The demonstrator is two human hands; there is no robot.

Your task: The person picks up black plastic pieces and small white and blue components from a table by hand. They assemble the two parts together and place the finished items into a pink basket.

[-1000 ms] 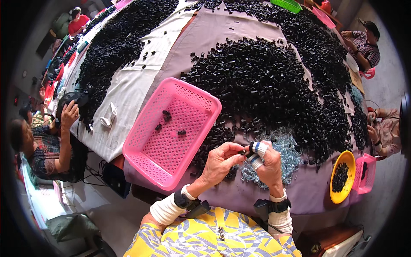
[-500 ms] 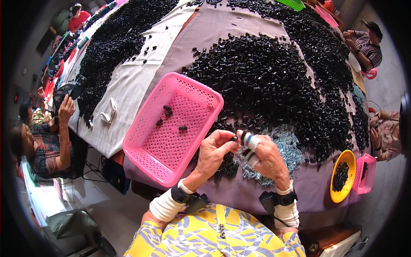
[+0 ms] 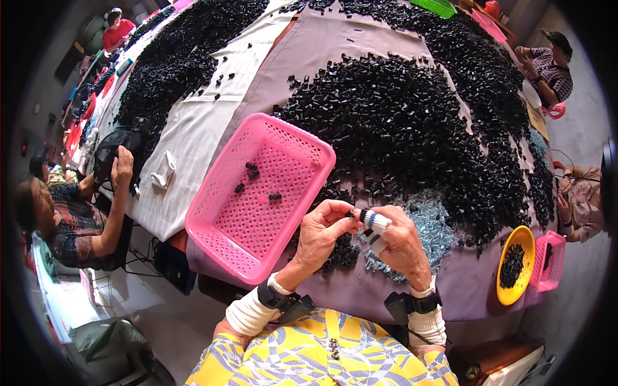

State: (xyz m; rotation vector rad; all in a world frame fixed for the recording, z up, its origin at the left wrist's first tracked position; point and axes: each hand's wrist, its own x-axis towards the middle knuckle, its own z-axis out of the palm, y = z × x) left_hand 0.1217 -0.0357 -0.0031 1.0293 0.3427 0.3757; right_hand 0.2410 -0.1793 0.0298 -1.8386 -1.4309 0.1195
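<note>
Lowest in view, a yellow patterned shirt, with white cuffs and dark wrist straps above it. Just past these, two hands brought together over the table's near edge. Left hand curled, thumb and fingertips pinched on a small black part held between both hands. Right hand also curled, its taped fingers meeting the same part from the other side. Part held in the air, above the spot where black pieces meet a patch of silvery screws.

Directly left of the hands, a pink basket lying on the mauve cloth, tilted over the table edge, with a few black pieces scattered on its perforated floor. Left thumb near the basket's right rim, not touching.

Beyond the hands, a broad heap of black parts spread across the cloth. Off to the right edge, a yellow bowl holding black pieces, just beside a smaller pink basket.

Farther left, a white cloth with a second long black heap running away up the table. Seated at the left edge, another person with one raised hand on a dark bag. At the far right, another seated person; at the far top left, one in red.
</note>
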